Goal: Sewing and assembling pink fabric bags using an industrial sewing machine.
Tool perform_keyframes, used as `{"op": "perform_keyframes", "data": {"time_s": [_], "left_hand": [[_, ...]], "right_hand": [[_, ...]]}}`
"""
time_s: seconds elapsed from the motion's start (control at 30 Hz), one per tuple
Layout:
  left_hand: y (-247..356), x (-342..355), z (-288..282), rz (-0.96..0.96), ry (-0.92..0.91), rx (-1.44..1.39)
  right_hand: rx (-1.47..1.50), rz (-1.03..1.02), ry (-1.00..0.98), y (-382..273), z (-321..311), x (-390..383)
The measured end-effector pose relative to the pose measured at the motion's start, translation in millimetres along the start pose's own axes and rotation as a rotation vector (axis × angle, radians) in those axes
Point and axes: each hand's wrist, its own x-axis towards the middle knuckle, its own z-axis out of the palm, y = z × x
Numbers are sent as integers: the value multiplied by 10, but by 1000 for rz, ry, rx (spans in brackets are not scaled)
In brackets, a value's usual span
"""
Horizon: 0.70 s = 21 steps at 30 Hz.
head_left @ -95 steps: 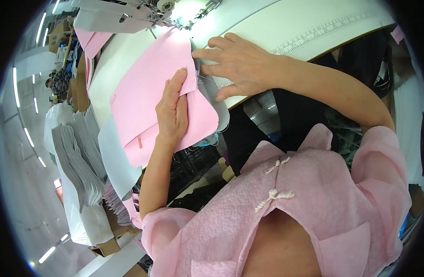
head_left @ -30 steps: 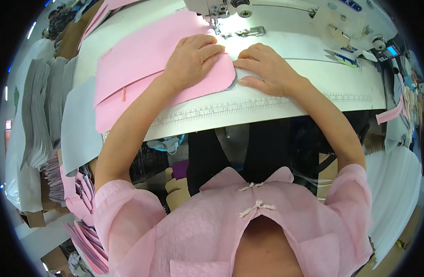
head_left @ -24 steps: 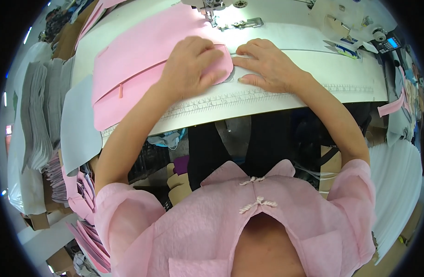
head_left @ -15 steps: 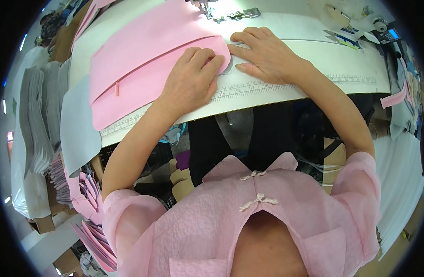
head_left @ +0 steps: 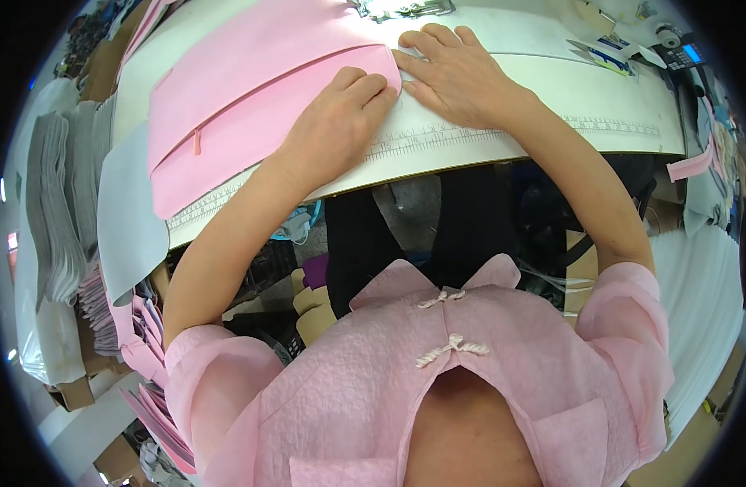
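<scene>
A pink fabric panel (head_left: 251, 105) with a zip lies flat on the white sewing table (head_left: 551, 97). My left hand (head_left: 340, 122) presses palm down on the panel's right end, fingers together. My right hand (head_left: 454, 73) lies flat beside it, fingertips on the panel's rounded right edge and on the table. The metal foot of the sewing machine (head_left: 401, 8) shows just above both hands. A printed ruler strip (head_left: 470, 134) runs along the table's front edge under my hands.
Stacks of grey fabric pieces (head_left: 56, 195) stand at the left, with a pale blue-grey piece (head_left: 129, 219) hanging off the table edge. More pink cut pieces (head_left: 146, 341) sit low at the left. Small tools (head_left: 608, 57) lie at the table's far right.
The view has dropped, so the table sits higher in the picture. Both hands stay flat on the pink panel's right end; my left hand has shifted slightly left and lower on it.
</scene>
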Motion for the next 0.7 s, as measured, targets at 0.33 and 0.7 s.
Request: {"op": "perform_keyframes", "data": {"time_s": [0.33, 0.7], "left_hand": [[-35, -33, -34, 6, -111, -35], [-78, -90, 61, -110, 158, -101]], "right_hand": [[136, -125, -17, -18, 12, -226], [209, -169, -30, 76, -34, -172]]}}
